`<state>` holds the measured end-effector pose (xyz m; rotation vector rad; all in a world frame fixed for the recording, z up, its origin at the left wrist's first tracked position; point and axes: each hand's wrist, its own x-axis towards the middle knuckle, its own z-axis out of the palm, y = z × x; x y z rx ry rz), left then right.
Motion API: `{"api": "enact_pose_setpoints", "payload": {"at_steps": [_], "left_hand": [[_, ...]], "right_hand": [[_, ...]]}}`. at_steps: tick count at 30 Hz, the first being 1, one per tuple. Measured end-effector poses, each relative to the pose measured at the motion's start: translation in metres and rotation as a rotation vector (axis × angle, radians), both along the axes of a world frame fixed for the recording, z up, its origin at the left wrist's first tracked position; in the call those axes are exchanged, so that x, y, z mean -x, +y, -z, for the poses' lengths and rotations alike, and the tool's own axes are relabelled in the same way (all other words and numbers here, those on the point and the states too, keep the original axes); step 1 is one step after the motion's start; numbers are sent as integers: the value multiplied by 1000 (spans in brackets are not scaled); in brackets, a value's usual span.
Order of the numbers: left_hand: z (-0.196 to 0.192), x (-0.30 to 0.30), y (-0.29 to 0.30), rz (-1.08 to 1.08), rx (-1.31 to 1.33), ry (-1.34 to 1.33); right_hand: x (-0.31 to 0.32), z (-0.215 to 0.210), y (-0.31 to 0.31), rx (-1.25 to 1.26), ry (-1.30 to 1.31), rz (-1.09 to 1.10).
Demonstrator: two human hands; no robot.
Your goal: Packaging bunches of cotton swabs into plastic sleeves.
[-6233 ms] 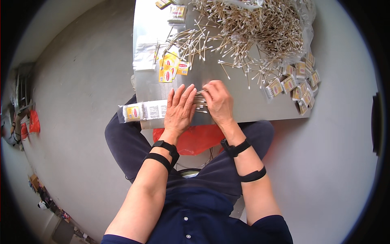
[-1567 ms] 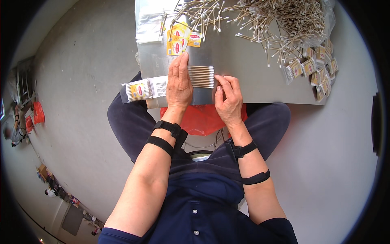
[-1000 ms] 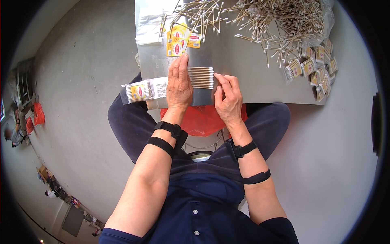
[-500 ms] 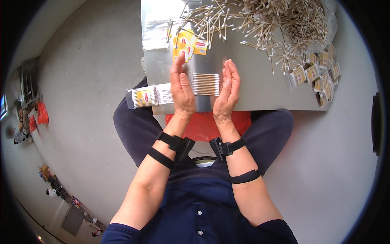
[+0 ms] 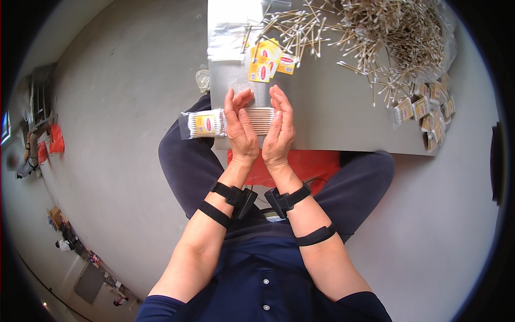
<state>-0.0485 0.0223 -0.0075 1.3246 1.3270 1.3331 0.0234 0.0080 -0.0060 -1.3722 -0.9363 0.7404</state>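
Note:
A flat row of cotton swabs (image 5: pixel 260 121) lies side by side on the table between my hands. My left hand (image 5: pixel 243 133) stands on edge at its left end, thumb and fingers stretched out and slightly bent. At the other end is my right hand (image 5: pixel 279 131), cupped with its palm facing the left one. The palms and fingers hide both tips of the row. Beside my left hand, a clear bag packed with swabs and a yellow card (image 5: pixel 206 124) sticks out past the table's left edge. Part of this bag is hidden behind the hand.
Yellow cards (image 5: pixel 263 61) lie beyond my hands, beside clear plastic bags (image 5: pixel 228 37). Loose swabs (image 5: pixel 298 29) are scattered at the back, next to a large heap (image 5: pixel 397 27). Small filled packets (image 5: pixel 429 110) pile up at the table's right edge. A red bag (image 5: pixel 311 166) hangs below the table's front.
The swab row has slid left across the table between my hands. My right hand has come closer to my left, covering the row's right end. The view has shifted slightly.

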Motion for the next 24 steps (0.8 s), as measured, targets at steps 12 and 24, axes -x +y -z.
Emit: {"api": "enact_pose_setpoints", "payload": {"at_steps": [12,24], "left_hand": [[-19,39,0,-57,32,147],[-28,121,-29,375,-29,1051]], "right_hand": [[1,-16,-1,-8,-185,-115],[-20,-3,-16,174,-1220,-637]]}}
